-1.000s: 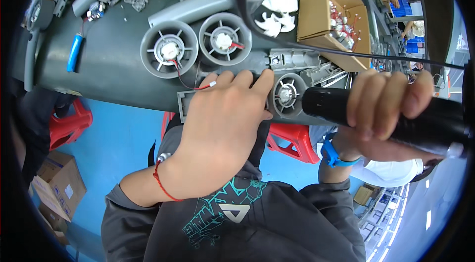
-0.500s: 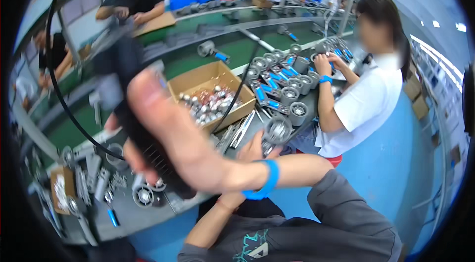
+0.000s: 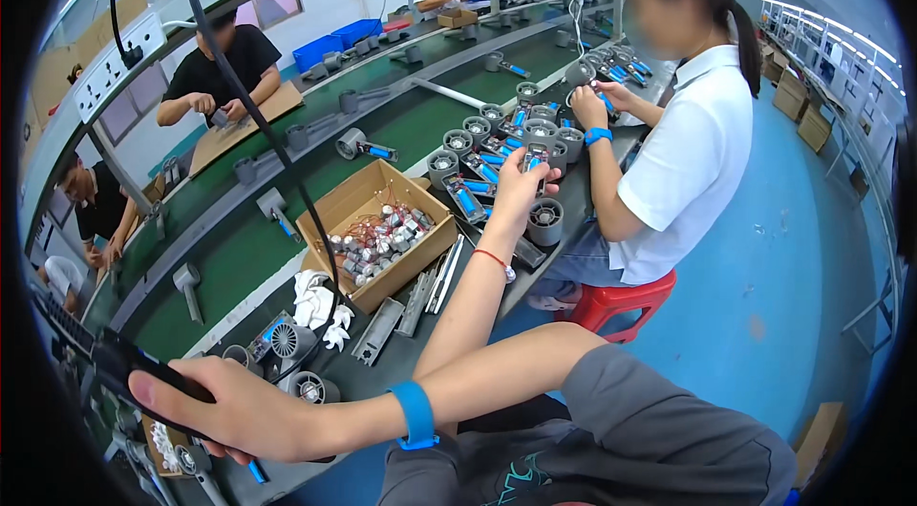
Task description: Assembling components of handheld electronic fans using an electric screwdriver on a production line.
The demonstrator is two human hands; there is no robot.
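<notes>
My left hand (image 3: 516, 195) reaches out to the right over the bench. Its fingers close round a grey handheld fan (image 3: 535, 158), whose bare inner side shows a circuit and a blue battery. Just beyond and beside it lies a pile of similar grey fans (image 3: 487, 148) with round heads and blue batteries. Crossing over the left forearm, my right arm, with a blue wristband, extends to the lower left. There my right hand (image 3: 229, 406) grips a black electric screwdriver (image 3: 119, 363); its far end blurs into the dark rim.
A cardboard box (image 3: 420, 243) of small metal motors with red wires stands mid-bench, a white cloth (image 3: 313, 301) beside it. Black cables (image 3: 258, 90) hang across the view. Behind runs a green conveyor (image 3: 325, 186) carrying fan parts. A co-worker (image 3: 693, 157) sits close on the right.
My right hand has swung down and left with the screwdriver. My left hand has moved up and away to the fan pile, carrying the fan. The view has shifted.
</notes>
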